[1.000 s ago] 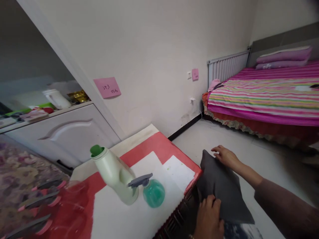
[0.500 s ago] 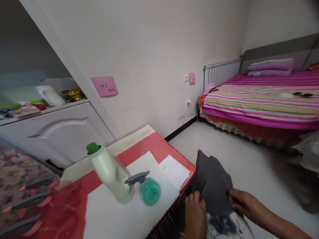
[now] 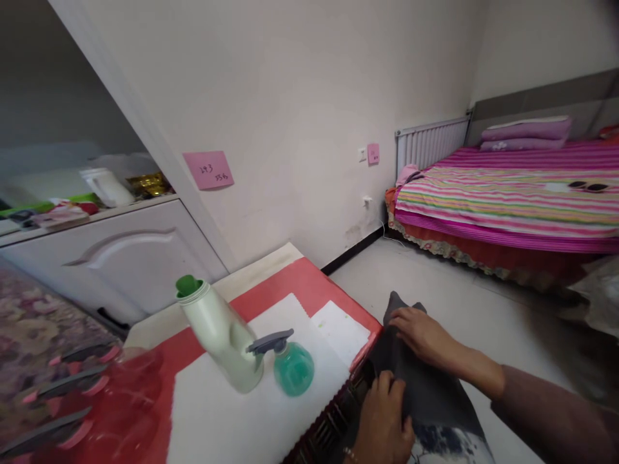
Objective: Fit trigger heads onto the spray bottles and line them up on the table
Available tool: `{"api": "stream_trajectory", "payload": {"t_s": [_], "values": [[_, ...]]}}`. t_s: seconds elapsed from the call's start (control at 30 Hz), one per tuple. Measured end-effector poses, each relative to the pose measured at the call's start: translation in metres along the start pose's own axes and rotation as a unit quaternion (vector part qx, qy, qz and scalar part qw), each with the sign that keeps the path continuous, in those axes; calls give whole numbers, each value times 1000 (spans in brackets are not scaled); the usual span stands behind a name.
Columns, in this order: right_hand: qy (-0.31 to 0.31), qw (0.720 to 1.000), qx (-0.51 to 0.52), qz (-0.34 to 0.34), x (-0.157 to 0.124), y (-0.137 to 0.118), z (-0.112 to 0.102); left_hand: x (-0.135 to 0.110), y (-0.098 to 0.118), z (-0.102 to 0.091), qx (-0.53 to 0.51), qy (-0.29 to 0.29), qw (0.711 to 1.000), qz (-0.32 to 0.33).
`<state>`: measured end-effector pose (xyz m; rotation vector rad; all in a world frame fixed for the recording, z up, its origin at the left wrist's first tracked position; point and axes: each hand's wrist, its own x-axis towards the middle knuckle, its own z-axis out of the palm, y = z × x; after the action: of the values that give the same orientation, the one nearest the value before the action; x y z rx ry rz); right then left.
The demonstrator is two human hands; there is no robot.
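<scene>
A dark grey cloth (image 3: 432,394) hangs beside the table edge, draped over my lap area. My left hand (image 3: 385,417) has its fingers curled into the near left part of it. Farther up, my right hand (image 3: 422,332) grips the cloth close to its top edge; its fingertips are partly hidden. Below the cloth shows a white and dark blue patterned fabric (image 3: 449,443). On the table to the left stand a round spray bottle (image 3: 294,370) with green liquid and a grey trigger, and a pale green jug (image 3: 220,338) with a darker green mouth.
White paper (image 3: 232,422) lies on the red-covered table (image 3: 283,283). Several clear pink bottles with grey triggers (image 3: 65,390) stand at left. Beyond are a white cabinet (image 3: 140,251) and a bed with a striped cover (image 3: 503,203).
My right hand has moved up and left, from the cloth's right side to near its top. My left hand stays on the cloth, slightly lower. The view has shifted a little.
</scene>
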<state>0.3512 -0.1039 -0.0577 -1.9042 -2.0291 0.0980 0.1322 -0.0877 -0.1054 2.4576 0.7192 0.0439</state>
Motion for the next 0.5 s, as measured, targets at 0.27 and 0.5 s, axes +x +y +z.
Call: {"api": "stream_trajectory", "payload": {"t_s": [0.27, 0.5], "values": [[-161, 977, -125, -58, 22, -10, 71, -4, -11, 27, -86, -84, 992, -22], [-152, 983, -90, -50, 27, -23, 59, -18, -17, 19, -75, -94, 993, -16]]}}
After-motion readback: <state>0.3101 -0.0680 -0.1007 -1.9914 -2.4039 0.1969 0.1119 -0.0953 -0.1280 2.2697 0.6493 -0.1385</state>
